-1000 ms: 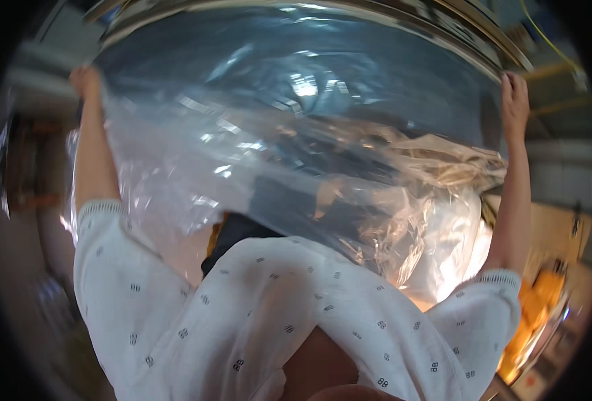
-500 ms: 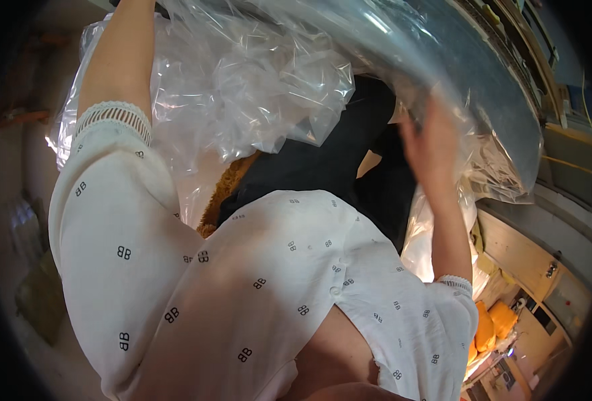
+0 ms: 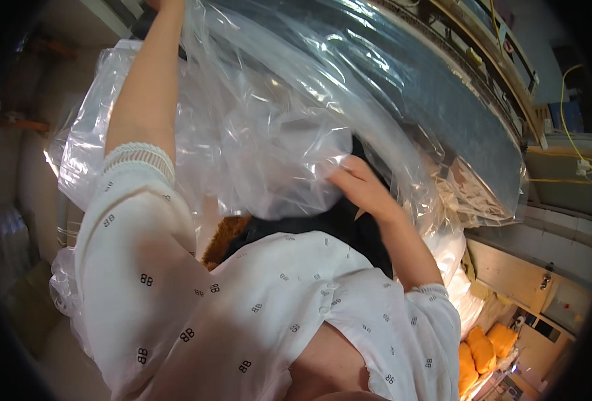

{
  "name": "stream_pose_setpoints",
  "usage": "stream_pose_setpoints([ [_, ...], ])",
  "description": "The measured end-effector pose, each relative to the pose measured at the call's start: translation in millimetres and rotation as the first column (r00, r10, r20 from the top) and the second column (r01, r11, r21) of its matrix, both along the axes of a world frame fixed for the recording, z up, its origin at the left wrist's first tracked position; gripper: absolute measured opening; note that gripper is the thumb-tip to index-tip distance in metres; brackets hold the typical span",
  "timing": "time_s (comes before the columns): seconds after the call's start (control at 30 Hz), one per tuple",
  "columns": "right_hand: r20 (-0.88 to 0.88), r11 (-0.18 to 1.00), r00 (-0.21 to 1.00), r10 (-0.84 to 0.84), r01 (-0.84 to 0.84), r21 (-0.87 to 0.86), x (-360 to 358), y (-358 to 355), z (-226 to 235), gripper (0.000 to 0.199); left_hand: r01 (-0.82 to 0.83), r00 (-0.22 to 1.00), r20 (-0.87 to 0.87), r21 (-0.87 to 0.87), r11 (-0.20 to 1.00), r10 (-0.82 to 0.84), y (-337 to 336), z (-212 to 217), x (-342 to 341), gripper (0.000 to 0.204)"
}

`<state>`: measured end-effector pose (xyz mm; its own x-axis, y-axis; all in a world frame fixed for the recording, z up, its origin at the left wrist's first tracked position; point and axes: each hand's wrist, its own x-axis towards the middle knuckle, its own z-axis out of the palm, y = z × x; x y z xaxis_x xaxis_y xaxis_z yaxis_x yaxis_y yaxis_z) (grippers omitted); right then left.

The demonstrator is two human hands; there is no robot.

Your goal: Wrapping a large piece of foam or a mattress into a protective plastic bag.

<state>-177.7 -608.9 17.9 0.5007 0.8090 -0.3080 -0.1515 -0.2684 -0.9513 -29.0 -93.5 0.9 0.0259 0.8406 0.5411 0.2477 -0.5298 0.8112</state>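
Clear, crinkled plastic film lies in loose folds across my lap, over black trousers. At its near right edge, my right hand is closed with thumb and fingers pinching the film. My left arm stretches far forward, and only a bit of my left hand shows at the top edge, beside the film; its fingers are out of view. Beyond the folds, a smoother span of clear plastic covers a long work surface that curves from the top to the right.
A wooden rail runs along the work surface's far side. A yellow cable hangs at the right. Orange bundles lie at the lower right, near a pale wooden cabinet. Brown fluffy fabric shows beneath my lap.
My right hand has come left and nearer, from the plastic on the right to the edge of the loose film, and now grips it. The film has spread over more of my lap.
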Motion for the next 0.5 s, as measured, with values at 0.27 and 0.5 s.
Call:
stream_pose_setpoints([
  [0.27,0.038,0.982,0.982,-0.187,0.187,-0.012,70,-240,97,0.025,0.078,0.989,0.112,0.169,0.982,-0.098,46,-16,-2,0.021],
  [0.5,0.137,0.841,0.830,-0.540,0.537,0.064,-22,-6,64,0.028,0.105,0.982,0.154,0.037,0.994,-0.110,31,-14,13,0.018],
])
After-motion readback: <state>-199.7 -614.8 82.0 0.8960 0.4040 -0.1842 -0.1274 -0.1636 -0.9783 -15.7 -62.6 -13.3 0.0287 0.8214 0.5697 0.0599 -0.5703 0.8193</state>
